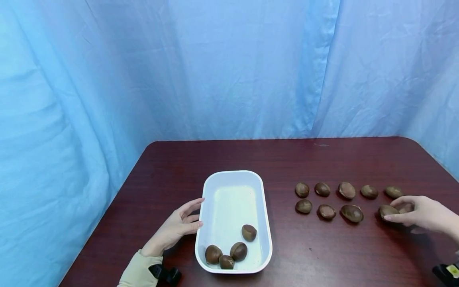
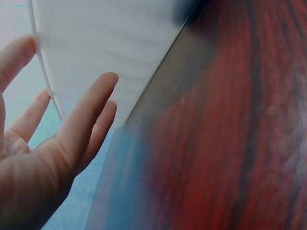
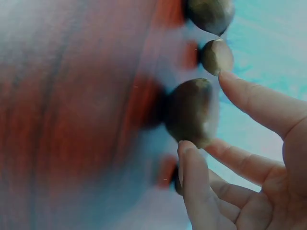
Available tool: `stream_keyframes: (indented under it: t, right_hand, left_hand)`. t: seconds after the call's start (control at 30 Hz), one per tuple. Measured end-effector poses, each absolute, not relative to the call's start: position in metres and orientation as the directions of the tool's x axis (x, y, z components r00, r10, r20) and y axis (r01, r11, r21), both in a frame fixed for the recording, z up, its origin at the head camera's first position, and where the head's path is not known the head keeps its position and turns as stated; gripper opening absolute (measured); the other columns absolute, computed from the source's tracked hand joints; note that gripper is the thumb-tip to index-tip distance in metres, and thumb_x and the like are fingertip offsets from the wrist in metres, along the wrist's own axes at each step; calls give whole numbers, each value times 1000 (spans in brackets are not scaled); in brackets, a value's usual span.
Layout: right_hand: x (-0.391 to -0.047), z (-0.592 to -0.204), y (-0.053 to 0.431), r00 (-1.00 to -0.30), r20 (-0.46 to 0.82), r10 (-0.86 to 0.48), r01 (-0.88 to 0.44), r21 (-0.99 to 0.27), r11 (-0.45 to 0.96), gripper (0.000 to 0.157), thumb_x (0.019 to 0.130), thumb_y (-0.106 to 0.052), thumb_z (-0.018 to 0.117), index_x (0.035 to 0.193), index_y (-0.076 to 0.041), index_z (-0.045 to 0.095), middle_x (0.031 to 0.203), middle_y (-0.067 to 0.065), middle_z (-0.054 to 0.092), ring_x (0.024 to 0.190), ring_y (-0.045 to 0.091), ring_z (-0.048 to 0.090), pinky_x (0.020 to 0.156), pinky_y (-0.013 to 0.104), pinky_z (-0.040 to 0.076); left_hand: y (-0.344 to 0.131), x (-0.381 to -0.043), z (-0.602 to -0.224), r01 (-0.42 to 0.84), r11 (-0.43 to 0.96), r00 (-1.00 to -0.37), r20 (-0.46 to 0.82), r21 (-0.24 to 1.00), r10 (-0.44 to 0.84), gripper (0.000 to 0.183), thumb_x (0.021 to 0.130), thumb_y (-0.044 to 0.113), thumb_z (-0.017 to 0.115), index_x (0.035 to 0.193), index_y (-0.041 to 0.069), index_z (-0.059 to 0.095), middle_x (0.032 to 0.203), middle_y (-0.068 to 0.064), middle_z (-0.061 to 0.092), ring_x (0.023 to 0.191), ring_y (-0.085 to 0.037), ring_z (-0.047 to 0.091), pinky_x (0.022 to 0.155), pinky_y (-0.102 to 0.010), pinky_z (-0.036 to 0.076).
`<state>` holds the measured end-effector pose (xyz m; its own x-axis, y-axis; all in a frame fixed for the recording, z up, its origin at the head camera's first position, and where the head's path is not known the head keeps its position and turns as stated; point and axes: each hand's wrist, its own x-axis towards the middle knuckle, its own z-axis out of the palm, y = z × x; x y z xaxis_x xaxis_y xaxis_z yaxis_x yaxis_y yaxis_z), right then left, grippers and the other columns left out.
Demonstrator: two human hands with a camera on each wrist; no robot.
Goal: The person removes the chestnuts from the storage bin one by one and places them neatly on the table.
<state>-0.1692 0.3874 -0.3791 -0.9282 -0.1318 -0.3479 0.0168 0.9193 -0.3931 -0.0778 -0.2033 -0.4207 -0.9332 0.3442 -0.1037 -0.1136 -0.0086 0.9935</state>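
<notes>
My left hand (image 1: pixel 175 227) touches the left side of a white tray (image 1: pixel 202 239), its fingers spread and fairly straight. In the left wrist view, fingertips meet the tray's outer wall (image 2: pixel 96 38). Several brown chestnuts lie in the tray's near end, one chestnut (image 1: pixel 249 232) a little apart from the rest. At the right, my right hand (image 1: pixel 424 215) has its thumb and forefinger around a chestnut (image 1: pixel 387 212). The right wrist view shows that chestnut (image 3: pixel 189 112) between the fingertips. Another chestnut (image 1: pixel 406 207) is partly hidden behind this hand.
Two rows of chestnuts lie on the dark red table (image 1: pixel 297 255), right of the tray. The far row ends at a greenish-brown chestnut (image 1: pixel 393 192), close beyond the right hand. Blue curtain (image 1: pixel 233 71) hangs behind the table and on both sides.
</notes>
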Motion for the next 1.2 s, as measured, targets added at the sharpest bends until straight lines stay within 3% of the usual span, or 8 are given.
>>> stream_keyframes:
  t: [0.17,0.33,0.57,0.83,1.03,1.2]
  right_hand:
    - [-169,-366,378,-959,-232,-162,-82,-317,945,70,81,-44,71,112,16,53,74,5,56,60,17,50,53,33,41]
    - [-167,-349,347,-958,-174,-226,-156,-344,926,56,86,-34,68,114,12,54,72,0,58,53,14,46,50,31,37]
    - [-169,-328,274,-918,-162,-362,-239,-501,831,52,85,-37,69,119,2,57,91,7,64,62,15,59,54,30,49]
    - [-173,-310,179,-848,-98,-521,-354,-627,694,42,84,-30,72,115,-4,61,92,6,65,61,14,60,57,30,52]
    - [-173,-307,131,-812,-73,-579,-394,-662,637,35,83,-25,72,111,-6,63,89,5,65,60,15,58,57,31,51]
    - [-172,-307,99,-764,-35,-645,-483,-631,607,35,84,-25,71,112,-6,64,87,2,64,69,12,60,63,28,50]
  left_hand:
    - [-203,-78,-421,-118,-10,-931,-108,993,348,72,89,5,64,148,1,23,150,-28,23,111,-14,61,85,-30,54]
    - [-203,-78,-419,-116,-11,-930,-105,993,352,72,89,6,64,148,0,23,150,-28,22,111,-14,61,85,-30,53]
    - [-204,-77,-419,-98,2,-929,-93,995,358,73,89,9,65,148,2,23,150,-29,22,110,-12,61,84,-30,54]
    - [-201,-77,-419,-127,-1,-930,-119,992,349,73,89,8,64,149,2,22,151,-28,22,113,-18,60,86,-32,53]
    - [-199,-78,-418,-136,-6,-930,-125,991,345,73,89,6,64,148,1,23,151,-27,22,113,-17,60,85,-31,53]
    - [-200,-79,-418,-130,-5,-930,-120,991,348,74,88,8,65,149,2,23,151,-27,22,111,-14,60,85,-30,54]
